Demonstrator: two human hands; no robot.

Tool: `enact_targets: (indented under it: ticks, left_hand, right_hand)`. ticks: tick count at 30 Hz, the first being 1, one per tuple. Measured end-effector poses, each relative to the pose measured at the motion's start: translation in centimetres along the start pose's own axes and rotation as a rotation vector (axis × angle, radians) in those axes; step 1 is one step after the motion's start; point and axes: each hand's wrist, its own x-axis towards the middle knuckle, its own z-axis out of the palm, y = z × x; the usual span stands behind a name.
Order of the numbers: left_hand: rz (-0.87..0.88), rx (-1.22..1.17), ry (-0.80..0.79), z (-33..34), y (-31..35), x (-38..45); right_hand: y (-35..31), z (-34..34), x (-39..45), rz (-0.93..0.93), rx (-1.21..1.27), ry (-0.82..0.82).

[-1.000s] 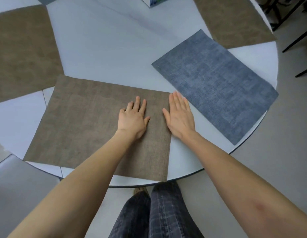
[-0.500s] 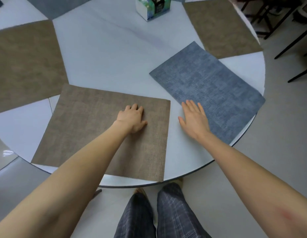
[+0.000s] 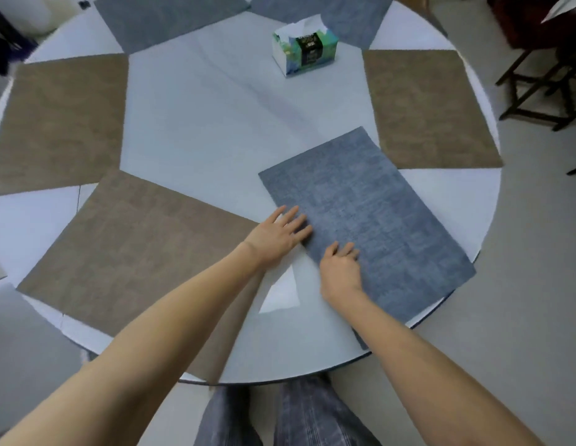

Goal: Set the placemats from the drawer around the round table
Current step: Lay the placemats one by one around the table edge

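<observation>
Several placemats lie around the white round table (image 3: pixel 199 130). A blue-grey placemat (image 3: pixel 376 220) sits at the near right, angled, its lower corner near the table's rim. My left hand (image 3: pixel 278 235) rests flat with straight fingers on that mat's near left edge. My right hand (image 3: pixel 339 270) presses on the same edge a little nearer to me, fingers slightly bent. A brown placemat (image 3: pixel 135 252) lies at the near left, partly under my left forearm. More brown mats lie at far left (image 3: pixel 61 123) and right (image 3: pixel 425 107). Two grey-blue mats (image 3: pixel 164 17) are at the far side.
A tissue box (image 3: pixel 304 49) stands upright on the table beyond the blue mat. Dark chair frames (image 3: pixel 544 88) stand on the floor at the right. My legs (image 3: pixel 286 413) are close to the table's near rim.
Both hands have moved right: the left has left the brown placemat, and both now touch the blue-grey mat's near edge. The camera view has tilted up, showing more of the table.
</observation>
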Motion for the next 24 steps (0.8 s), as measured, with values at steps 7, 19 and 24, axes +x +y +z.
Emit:
enact_targets:
  ticks: [7,19,24]
  left_hand:
    - [-0.146,-0.171,0.072,-2.3,0.6,3.5]
    - [-0.256,-0.244,0.276,-12.5,2.3,1.2]
    - [-0.305,-0.197,0.233,-16.0,5.0,-1.8]
  right_hand:
    - [9.5,-9.6,1.4,-0.514,0.176,-0.219]
    - [16.7,-19.6,-1.3,-0.504,-0.147,-0.239]
    - [18.0,-20.3,-4.7,-0.443,-0.203,-0.254]
